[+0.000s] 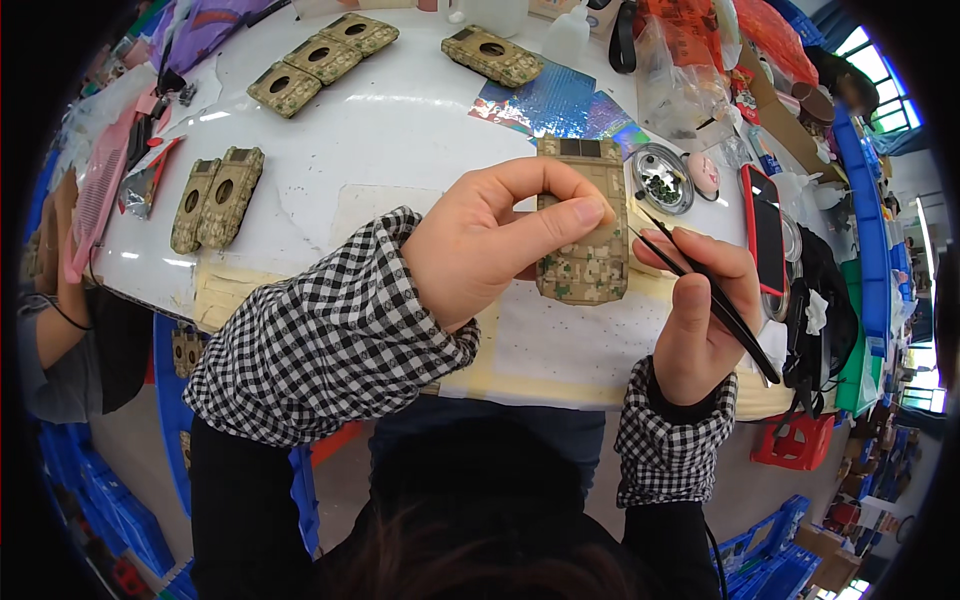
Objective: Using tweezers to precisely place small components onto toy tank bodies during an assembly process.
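Note:
My left hand (490, 230) is closed at a camouflage model tank hull (583, 275), its thumb and forefinger meeting over the hull's top. Its other fingers are mostly hidden, and whether a tiny part sits between the fingertips cannot be made out. Black tweezers (722, 310) are gripped in my right hand (700, 335), their tips pointing at the hull's right edge. Just beyond them stands a small clear round dish (662, 180) with tiny dark green pieces in it.
Several more camouflage hulls lie on the white table (340, 150), such as a pair (218, 198) at left and one hull (492, 56) at the back. A red-edged phone (764, 230) and a black bag (822, 310) lie at right. Another person's arm (62, 290) shows at far left.

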`<state>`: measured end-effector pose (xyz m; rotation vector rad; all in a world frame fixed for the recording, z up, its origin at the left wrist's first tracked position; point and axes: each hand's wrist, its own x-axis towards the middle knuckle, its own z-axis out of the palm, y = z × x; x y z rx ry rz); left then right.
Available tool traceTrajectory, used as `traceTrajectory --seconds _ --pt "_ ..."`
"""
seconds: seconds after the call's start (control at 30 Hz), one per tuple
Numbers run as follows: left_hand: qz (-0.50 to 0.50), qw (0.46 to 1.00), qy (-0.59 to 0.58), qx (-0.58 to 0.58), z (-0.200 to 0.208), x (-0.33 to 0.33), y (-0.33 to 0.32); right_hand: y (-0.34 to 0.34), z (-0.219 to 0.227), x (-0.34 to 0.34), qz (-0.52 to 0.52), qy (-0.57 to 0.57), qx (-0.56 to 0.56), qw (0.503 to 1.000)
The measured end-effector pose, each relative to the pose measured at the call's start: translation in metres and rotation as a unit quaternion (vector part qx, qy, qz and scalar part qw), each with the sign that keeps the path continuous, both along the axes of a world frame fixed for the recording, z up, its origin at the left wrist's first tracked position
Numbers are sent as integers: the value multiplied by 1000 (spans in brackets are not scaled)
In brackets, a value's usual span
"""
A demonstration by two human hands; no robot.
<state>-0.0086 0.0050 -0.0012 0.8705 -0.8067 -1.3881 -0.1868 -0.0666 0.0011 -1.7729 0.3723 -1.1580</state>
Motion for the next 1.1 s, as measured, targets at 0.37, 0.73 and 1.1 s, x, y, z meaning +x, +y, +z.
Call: traceTrajectory --seconds 0.37,0.73,1.1 --pt "-3 1000 -30 2 -2 2 -3 -4 -1 -1 -2 1 -37 999" --pt "7 980 -195 -44 -1 3 0 0 -3 8 -21 43 -149 988" --pt "23 992 -106 -64 -3 -1 -3 6 14 -6 10 49 26 998"
